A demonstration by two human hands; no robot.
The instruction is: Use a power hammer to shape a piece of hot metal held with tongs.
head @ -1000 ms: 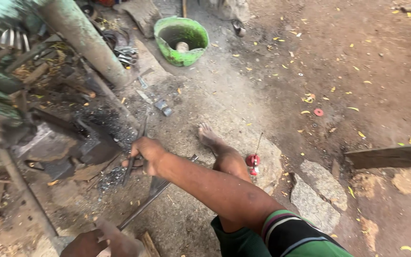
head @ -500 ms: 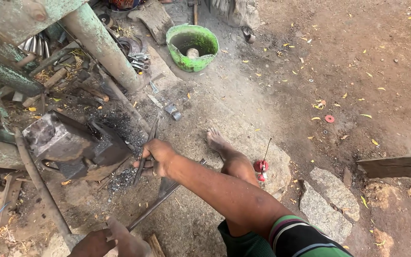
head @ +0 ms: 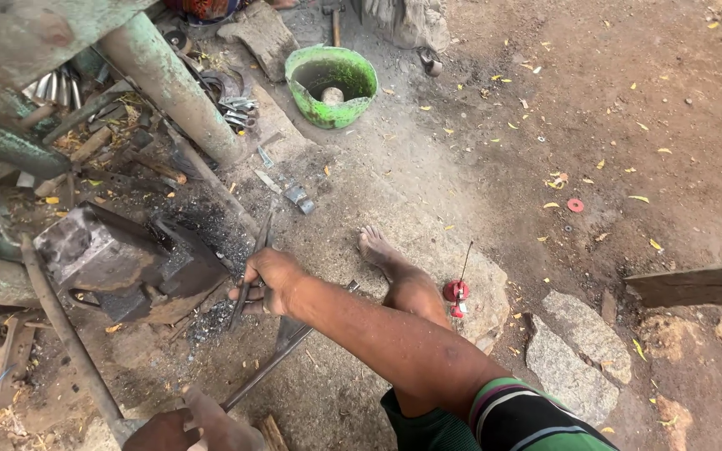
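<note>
Beside the dark iron anvil block [head: 131,263], your right hand [head: 271,280] is still clenching thin dark metal tongs [head: 248,276], unmoved; your left hand [head: 194,428] is gripping a long grey steel rod [head: 282,357].

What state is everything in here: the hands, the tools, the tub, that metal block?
Right hand: closed around dark tongs.
Tongs: gripped, tips pointing down at the ashy ground.
Left hand: at the frame's bottom edge, grip unclear.
Long metal rod: lying slanted on the ground.
Anvil block: tilted, nothing on it.
Green tub: upright, open, a small object inside.
Bare foot: flat on stone.
</note>
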